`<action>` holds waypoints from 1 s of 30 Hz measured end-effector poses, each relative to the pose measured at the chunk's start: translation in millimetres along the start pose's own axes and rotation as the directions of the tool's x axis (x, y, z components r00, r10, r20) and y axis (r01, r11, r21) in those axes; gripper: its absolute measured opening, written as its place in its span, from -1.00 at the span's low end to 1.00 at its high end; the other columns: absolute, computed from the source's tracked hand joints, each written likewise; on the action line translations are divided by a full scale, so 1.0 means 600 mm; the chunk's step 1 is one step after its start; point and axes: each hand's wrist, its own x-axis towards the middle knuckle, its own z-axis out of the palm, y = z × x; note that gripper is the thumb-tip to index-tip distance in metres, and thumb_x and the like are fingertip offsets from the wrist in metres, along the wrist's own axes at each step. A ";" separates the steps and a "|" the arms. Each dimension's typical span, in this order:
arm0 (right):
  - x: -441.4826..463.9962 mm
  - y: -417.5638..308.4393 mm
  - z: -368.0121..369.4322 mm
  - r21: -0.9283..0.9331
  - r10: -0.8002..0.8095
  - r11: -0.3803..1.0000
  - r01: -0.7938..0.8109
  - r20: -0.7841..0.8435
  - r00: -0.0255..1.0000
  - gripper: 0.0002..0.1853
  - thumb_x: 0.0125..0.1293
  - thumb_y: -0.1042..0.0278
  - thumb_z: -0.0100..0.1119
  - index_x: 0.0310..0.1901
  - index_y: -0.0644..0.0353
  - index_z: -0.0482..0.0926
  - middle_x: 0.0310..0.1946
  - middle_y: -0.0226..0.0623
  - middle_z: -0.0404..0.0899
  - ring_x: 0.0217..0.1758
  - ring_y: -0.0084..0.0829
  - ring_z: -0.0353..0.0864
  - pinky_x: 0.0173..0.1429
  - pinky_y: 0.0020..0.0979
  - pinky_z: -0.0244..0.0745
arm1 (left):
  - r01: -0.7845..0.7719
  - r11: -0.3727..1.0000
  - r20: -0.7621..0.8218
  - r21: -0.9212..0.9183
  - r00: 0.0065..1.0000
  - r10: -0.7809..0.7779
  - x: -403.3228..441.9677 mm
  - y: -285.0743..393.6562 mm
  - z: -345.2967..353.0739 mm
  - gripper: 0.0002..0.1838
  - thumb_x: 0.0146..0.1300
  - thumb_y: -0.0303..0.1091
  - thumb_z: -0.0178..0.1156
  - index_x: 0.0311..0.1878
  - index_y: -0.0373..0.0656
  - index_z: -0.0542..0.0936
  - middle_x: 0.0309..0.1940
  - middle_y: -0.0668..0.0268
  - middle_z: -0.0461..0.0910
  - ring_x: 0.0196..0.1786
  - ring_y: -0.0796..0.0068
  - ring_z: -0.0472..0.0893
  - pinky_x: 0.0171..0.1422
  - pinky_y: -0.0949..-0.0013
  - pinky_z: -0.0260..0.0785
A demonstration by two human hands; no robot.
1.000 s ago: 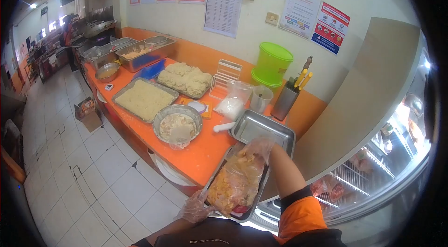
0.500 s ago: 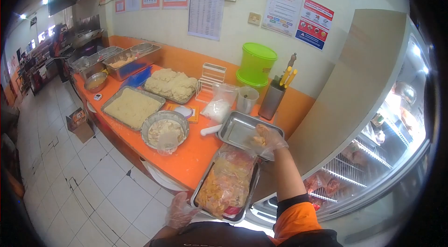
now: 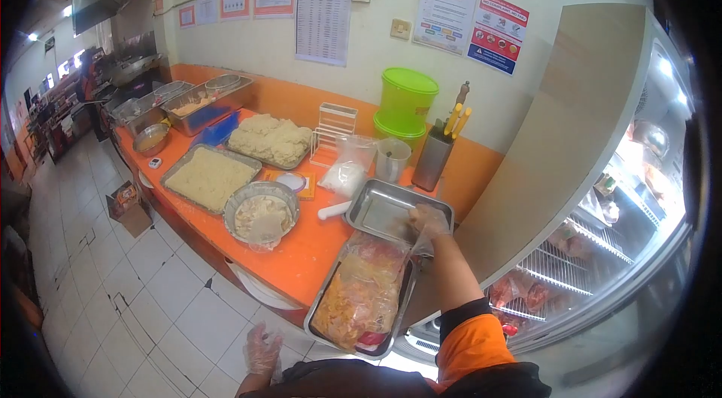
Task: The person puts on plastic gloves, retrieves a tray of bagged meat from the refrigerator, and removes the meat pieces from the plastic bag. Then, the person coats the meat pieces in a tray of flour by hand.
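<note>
My right hand point(image 3: 430, 220), in a clear plastic glove, reaches over the right end of a shallow metal tray point(image 3: 376, 206). Its fingers are bent around a small, light-orange piece, seemingly marinated chicken, mostly hidden and blurred. Nearer to me, a deeper metal tray point(image 3: 316, 332) holds a large clear plastic bag of orange-yellow marinated meat point(image 3: 357, 296). My left hand point(image 3: 263, 351), also gloved, hangs left of that tray, over the floor. Its fingers are apart and slightly curled, with nothing in them.
Left along the orange table point(image 3: 316, 251) stand a bowl of batter-like mix point(image 3: 259, 214), two trays of flour or dough point(image 3: 210, 178), a bag of white powder point(image 3: 347, 172) and a knife block point(image 3: 435, 157). An open lit fridge point(image 3: 587, 263) stands at right; several tubs are behind.
My left hand has moved left and away from the tray with the bag. My right hand has shifted slightly left and over the shallow tray, and the orange piece shows less.
</note>
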 end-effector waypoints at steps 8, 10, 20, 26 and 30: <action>0.000 0.017 -0.079 0.375 0.303 0.885 -0.275 -0.015 0.953 -0.65 0.14 0.20 0.01 -0.04 0.01 0.59 -0.04 -0.13 0.58 0.04 -0.10 0.54 0.12 -0.24 0.41 | -0.034 0.999 -0.008 0.018 0.999 0.034 -0.010 0.002 -0.013 -0.37 -0.05 -0.32 0.39 0.13 -0.25 0.40 0.06 0.10 0.41 -0.06 0.23 0.55 -0.02 0.26 0.46; -0.013 -0.007 -0.137 0.476 0.304 0.836 -0.273 0.012 0.953 -0.67 0.12 0.21 0.04 -0.09 0.03 0.62 -0.07 -0.17 0.60 0.01 -0.15 0.56 0.10 -0.29 0.43 | -0.010 1.000 0.012 0.007 1.000 0.010 -0.013 0.010 -0.014 -0.38 -0.04 -0.29 0.38 0.13 -0.25 0.41 0.06 0.10 0.41 -0.05 0.23 0.55 0.00 0.25 0.46; -0.077 -0.244 -0.100 -0.088 -0.375 0.796 0.599 0.706 0.601 -0.69 0.14 0.17 0.09 -0.14 0.04 0.68 -0.10 -0.29 0.64 -0.02 -0.27 0.61 0.06 -0.32 0.46 | -0.668 0.736 0.350 0.110 0.719 0.600 0.011 0.122 0.021 -0.35 -0.15 -0.13 0.44 0.03 -0.22 0.49 -0.04 0.09 0.51 0.08 0.12 0.50 0.20 0.12 0.37; -0.069 -0.244 -0.051 -0.025 -0.347 0.862 0.506 0.699 0.626 -0.71 0.16 0.20 0.09 -0.13 0.05 0.67 -0.10 -0.30 0.64 -0.03 -0.29 0.61 0.04 -0.33 0.47 | -0.814 0.561 0.386 0.150 0.570 0.725 0.023 0.153 0.043 -0.39 -0.29 -0.27 0.48 -0.07 -0.19 0.51 -0.10 0.13 0.55 -0.02 0.06 0.55 0.12 0.05 0.39; -0.097 -0.272 -0.048 -0.109 -0.172 0.951 0.289 0.590 0.789 -0.71 0.16 0.21 0.09 -0.13 0.06 0.66 -0.09 -0.30 0.63 -0.04 -0.29 0.61 0.03 -0.33 0.48 | -0.773 0.615 0.393 0.155 0.620 0.680 0.017 0.153 0.043 -0.42 -0.30 -0.27 0.47 -0.10 -0.15 0.52 -0.12 0.17 0.55 -0.05 0.06 0.55 0.12 0.03 0.38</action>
